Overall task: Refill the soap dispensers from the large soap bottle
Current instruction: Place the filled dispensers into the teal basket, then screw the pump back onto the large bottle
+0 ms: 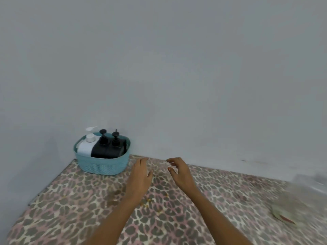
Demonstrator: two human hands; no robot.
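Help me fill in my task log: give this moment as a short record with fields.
surface: leopard-print cover
container: teal basket, far left corner by the wall
in basket: white pump bottle, left black dispenser, right black dispenser, all upright
left hand: fingers straight, empty, just right of the basket
right hand: fingers loosely curled, empty
progress: nothing taken out of the basket yet
unclear: blurred object at the right edge
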